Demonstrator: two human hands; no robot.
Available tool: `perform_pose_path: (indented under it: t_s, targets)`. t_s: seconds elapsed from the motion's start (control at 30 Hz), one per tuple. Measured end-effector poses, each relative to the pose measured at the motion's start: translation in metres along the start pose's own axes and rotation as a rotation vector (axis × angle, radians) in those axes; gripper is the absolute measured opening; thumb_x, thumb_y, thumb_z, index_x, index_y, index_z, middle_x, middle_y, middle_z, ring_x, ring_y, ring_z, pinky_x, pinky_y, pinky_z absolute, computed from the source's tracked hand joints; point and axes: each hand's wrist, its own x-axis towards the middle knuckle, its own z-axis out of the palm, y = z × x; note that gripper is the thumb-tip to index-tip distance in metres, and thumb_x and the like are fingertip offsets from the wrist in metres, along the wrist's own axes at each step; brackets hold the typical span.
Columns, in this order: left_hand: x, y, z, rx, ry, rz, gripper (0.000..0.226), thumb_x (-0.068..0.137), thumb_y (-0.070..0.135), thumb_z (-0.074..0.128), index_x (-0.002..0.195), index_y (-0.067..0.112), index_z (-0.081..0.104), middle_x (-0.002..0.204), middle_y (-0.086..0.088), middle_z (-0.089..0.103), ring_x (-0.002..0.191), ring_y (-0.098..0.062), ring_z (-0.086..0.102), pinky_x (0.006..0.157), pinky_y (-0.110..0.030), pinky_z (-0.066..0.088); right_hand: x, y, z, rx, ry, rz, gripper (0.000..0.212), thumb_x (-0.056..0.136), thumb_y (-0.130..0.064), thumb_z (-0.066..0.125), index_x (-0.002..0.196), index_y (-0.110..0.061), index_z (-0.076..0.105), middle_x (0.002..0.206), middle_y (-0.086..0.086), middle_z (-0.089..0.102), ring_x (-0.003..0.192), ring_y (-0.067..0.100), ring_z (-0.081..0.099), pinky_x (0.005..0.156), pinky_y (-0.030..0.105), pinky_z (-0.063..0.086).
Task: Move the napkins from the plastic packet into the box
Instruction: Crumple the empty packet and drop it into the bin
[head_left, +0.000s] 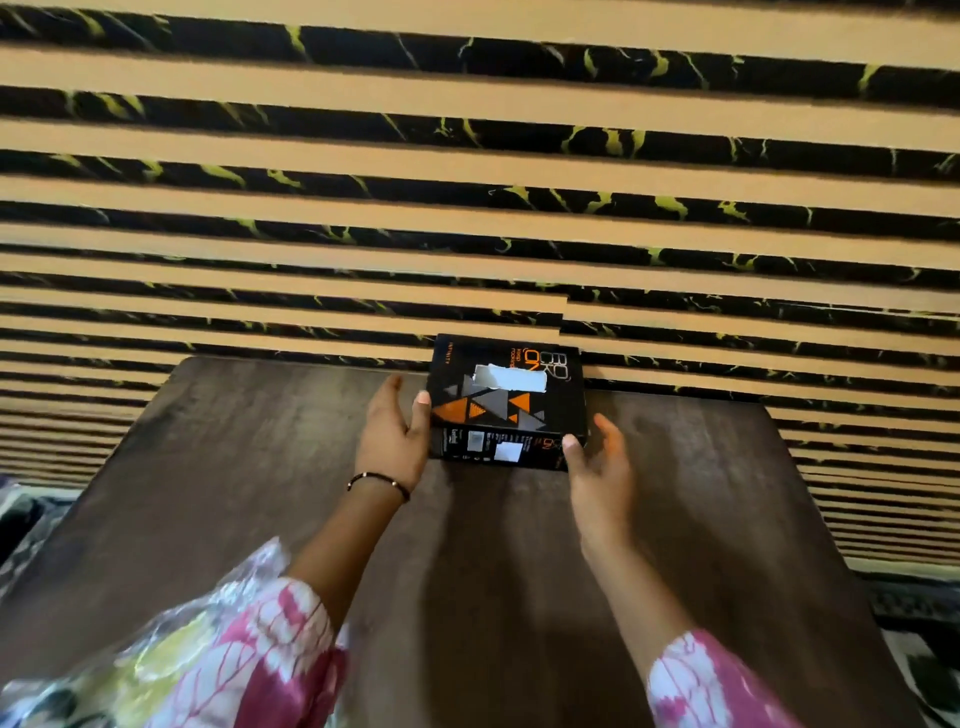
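Observation:
A black box (506, 402) with orange and grey triangles stands at the far edge of the dark wooden table (260, 467), against the wall. A white napkin (511, 378) shows in the slot on its top. My left hand (395, 436) lies at the box's left side with straight fingers, its thumb touching the top left edge. On the right, my right hand (597, 462) has its fingers spread and its thumb tip touches the front right corner. A crinkled clear plastic packet (171, 639) lies at the near left, partly under my left sleeve.
A wall of tan and black marbled slats (467, 208) rises right behind the table. A patterned rug or fabric (924, 670) shows past the table's right edge, and similar fabric at the left edge.

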Motion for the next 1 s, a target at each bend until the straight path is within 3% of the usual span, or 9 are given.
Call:
perform_pose_path:
  t_s: [0.1,0.17,0.3,0.5,0.57,0.63,0.73,0.83,1.0]
  targets:
    - [-0.075,-0.025,-0.046,-0.023,0.119,0.026,0.049,0.091,0.036,0.045,0.134,0.011,0.042,0.138,-0.010,0.047,0.127,-0.024,0.043,0.104,-0.032,0.034,-0.074,0.025,-0.007,0.029,-0.206,0.006,0.026,0.092,-0.020,0.053,0.118,-0.016,0.055,0.117,-0.002,0.061,0.103,0.001,0.059,0.093,0.015,0.044]
    - [-0.124,-0.047,-0.067,-0.030,0.228,-0.019,0.048,0.088,0.038,0.042,0.127,0.011,0.048,0.132,-0.012,0.051,0.125,-0.029,0.045,0.104,-0.041,0.037,-0.123,0.047,-0.007,0.057,-0.338,0.063,0.016,0.093,-0.014,0.050,0.108,-0.016,0.057,0.102,-0.003,0.063,0.085,-0.014,0.059,0.077,0.000,0.042]
    - [-0.207,-0.083,-0.098,-0.011,0.423,-0.117,0.052,0.085,0.046,0.037,0.121,0.010,0.050,0.124,-0.014,0.053,0.118,-0.030,0.047,0.101,-0.051,0.038,-0.200,0.077,0.005,0.001,-0.594,0.159,0.016,0.092,-0.006,0.051,0.097,-0.019,0.057,0.093,-0.005,0.062,0.081,-0.008,0.057,0.073,0.004,0.043]
    - [-0.257,-0.140,-0.164,0.351,0.610,-0.398,0.069,0.076,0.043,0.046,0.133,0.005,0.040,0.140,-0.028,0.037,0.133,-0.045,0.028,0.112,-0.056,0.015,-0.212,0.060,0.039,-0.168,-0.790,0.116,0.031,0.092,-0.006,0.052,0.123,0.000,0.051,0.106,0.006,0.054,0.096,0.011,0.049,0.066,-0.003,0.037]
    - [-0.264,-0.152,-0.180,0.290,0.523,-0.665,0.077,0.074,0.047,0.052,0.140,0.012,0.031,0.142,-0.031,0.034,0.131,-0.048,0.030,0.107,-0.063,0.021,-0.219,0.054,0.049,-0.228,-0.836,0.122,0.032,0.093,-0.006,0.050,0.124,0.003,0.052,0.112,0.007,0.057,0.103,0.011,0.049,0.064,0.002,0.039]
    - [-0.270,-0.161,-0.186,0.219,0.401,-0.752,0.088,0.065,0.056,0.047,0.142,0.016,0.027,0.138,-0.030,0.041,0.124,-0.048,0.039,0.101,-0.061,0.033,-0.230,0.050,0.058,-0.268,-0.857,0.104,0.032,0.093,-0.003,0.049,0.122,0.010,0.054,0.112,0.016,0.063,0.108,0.017,0.054,0.061,0.008,0.038]
    - [-0.277,-0.168,-0.179,0.207,0.287,-0.679,0.085,0.065,0.055,0.045,0.139,0.014,0.035,0.133,-0.028,0.047,0.119,-0.046,0.046,0.097,-0.054,0.040,-0.244,0.049,0.067,-0.281,-0.866,0.104,0.029,0.091,0.002,0.050,0.115,0.017,0.054,0.116,0.027,0.062,0.118,0.033,0.053,0.067,0.025,0.041]
    - [-0.281,-0.155,-0.166,0.155,0.184,-0.576,0.059,0.084,0.044,0.053,0.134,0.013,0.044,0.127,-0.025,0.055,0.115,-0.041,0.052,0.093,-0.044,0.044,-0.255,0.052,0.067,-0.249,-0.843,0.064,0.031,0.094,-0.002,0.047,0.119,0.014,0.054,0.130,0.026,0.054,0.124,0.037,0.050,0.089,0.024,0.042]
    - [-0.286,-0.134,-0.139,0.017,-0.072,-0.417,0.053,0.087,0.035,0.060,0.134,0.017,0.045,0.123,-0.010,0.063,0.114,-0.023,0.058,0.085,-0.021,0.043,-0.276,0.058,0.060,-0.158,-0.904,0.047,0.031,0.096,-0.002,0.042,0.123,0.002,0.056,0.127,0.013,0.058,0.112,0.011,0.054,0.076,-0.001,0.040]
